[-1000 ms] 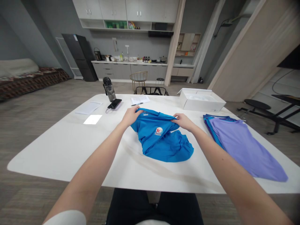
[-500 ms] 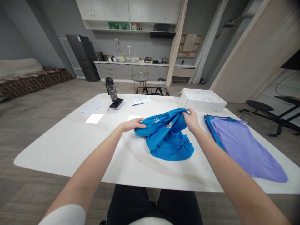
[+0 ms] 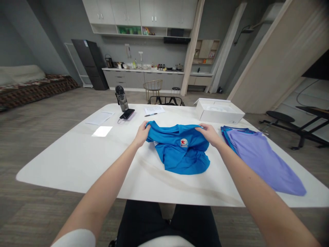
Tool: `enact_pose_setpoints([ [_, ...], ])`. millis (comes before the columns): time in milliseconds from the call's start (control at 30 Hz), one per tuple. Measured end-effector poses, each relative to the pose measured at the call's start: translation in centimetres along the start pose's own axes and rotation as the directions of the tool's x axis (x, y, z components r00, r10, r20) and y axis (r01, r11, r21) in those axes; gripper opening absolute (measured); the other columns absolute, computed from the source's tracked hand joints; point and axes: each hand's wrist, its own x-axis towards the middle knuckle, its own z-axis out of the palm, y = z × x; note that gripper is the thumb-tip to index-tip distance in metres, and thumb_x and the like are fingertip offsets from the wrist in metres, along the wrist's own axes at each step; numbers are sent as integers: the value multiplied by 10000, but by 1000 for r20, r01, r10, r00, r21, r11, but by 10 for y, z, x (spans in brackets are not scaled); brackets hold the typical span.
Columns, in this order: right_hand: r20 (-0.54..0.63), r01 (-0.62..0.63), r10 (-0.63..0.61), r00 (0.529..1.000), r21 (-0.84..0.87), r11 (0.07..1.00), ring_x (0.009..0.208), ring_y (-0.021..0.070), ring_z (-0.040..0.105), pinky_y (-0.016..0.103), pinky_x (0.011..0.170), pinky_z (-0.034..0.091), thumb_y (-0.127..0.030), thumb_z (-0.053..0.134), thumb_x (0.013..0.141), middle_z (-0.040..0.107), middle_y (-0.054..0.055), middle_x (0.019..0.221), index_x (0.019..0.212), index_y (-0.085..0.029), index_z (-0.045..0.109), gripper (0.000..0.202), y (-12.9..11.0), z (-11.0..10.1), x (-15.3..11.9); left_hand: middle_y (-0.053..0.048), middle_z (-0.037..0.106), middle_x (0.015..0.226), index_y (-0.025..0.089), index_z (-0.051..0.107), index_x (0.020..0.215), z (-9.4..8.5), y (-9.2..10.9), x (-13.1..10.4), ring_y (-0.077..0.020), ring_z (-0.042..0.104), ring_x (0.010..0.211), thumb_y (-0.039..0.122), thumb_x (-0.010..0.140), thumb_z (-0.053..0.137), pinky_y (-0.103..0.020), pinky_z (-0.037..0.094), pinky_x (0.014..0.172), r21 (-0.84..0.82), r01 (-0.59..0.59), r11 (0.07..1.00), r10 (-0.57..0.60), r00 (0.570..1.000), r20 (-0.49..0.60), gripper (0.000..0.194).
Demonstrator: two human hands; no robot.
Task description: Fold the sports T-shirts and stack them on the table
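Crosswise, a blue shirt [image 3: 171,151] held by its far edge.
Left hand [image 3: 141,134] has fingers pinched on one end; the shirt's body slumps nearward onto the counter [image 3: 84,164]; right hand [image 3: 210,134] likewise pinches the other, neither hand nearer.

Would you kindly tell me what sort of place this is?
Probably an open-plan kitchen and living area, judging by the dark fridge, the white wall cabinets and the sofa or bed.
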Motion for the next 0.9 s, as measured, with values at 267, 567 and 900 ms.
enact_pose_setpoints([
  [267,-281,351,-410,868,-239,905,901,250,673,362,843,521,-523,629,895,743,52,943,968,-219,729,328,-92,-30,-32,-11,708,953,211,680,1084,-33,141,-16,-178,646,916,437,993,503,-250,470,857,444,-425,789,546,817,-188,301],
  [567,-391,125,-562,729,-730,671,1032,341,657,412,860,479,-520,446,1009,737,129,1046,1202,-216,652,414,-131,-71,36,-83,728,1092,243,647,1176,-38,187,72,-274,662,1122,495,1031,418,-347,461,967,751,-358,556,555,832,-14,370],
  [900,10,-94,178,984,-819,566,1023,303,681,348,787,469,-418,425,1030,737,134,1103,1243,-236,624,344,87,41,34,-123,746,1118,218,671,1134,-10,-79,49,-260,689,1053,401,1012,449,-337,499,900,845,-18,534,-185,973,137,313],
])
